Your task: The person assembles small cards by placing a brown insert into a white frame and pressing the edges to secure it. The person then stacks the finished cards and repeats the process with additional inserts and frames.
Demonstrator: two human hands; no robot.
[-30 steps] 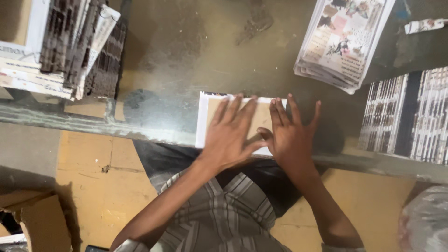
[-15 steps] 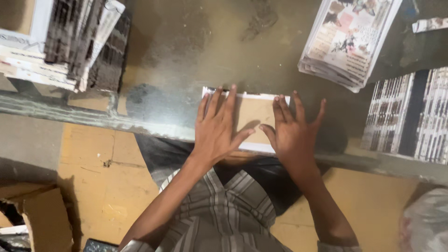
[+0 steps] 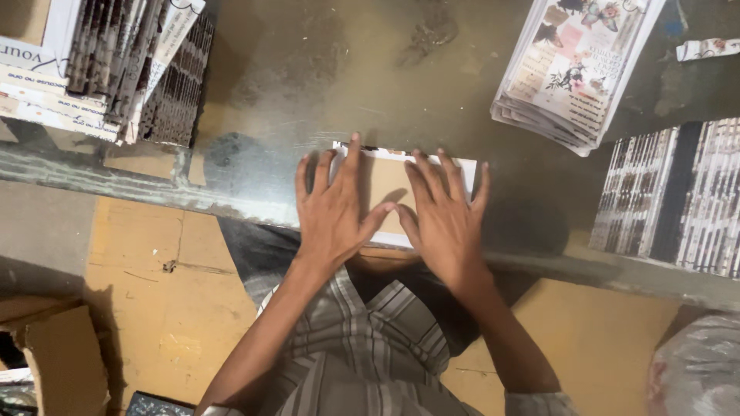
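Both of my hands lie flat, palms down, on a small stack of brown sheets with white edges (image 3: 385,181) at the near edge of a dusty glass table (image 3: 324,92). My left hand (image 3: 335,208) covers the stack's left part, fingers spread. My right hand (image 3: 443,212) covers its right part, fingers spread too. The two thumbs nearly meet over the middle of the stack. Neither hand grips anything.
A pile of printed floral sheets (image 3: 574,65) lies at the far right. Dark striped printed sheets (image 3: 671,192) sit at the right edge. Another stack of printed sheets (image 3: 100,65) is at the far left. A cardboard box (image 3: 54,354) stands on the yellowish floor (image 3: 154,285) below.
My hands have shifted slightly on the stack, staying pressed flat on it; the view has drifted a little.
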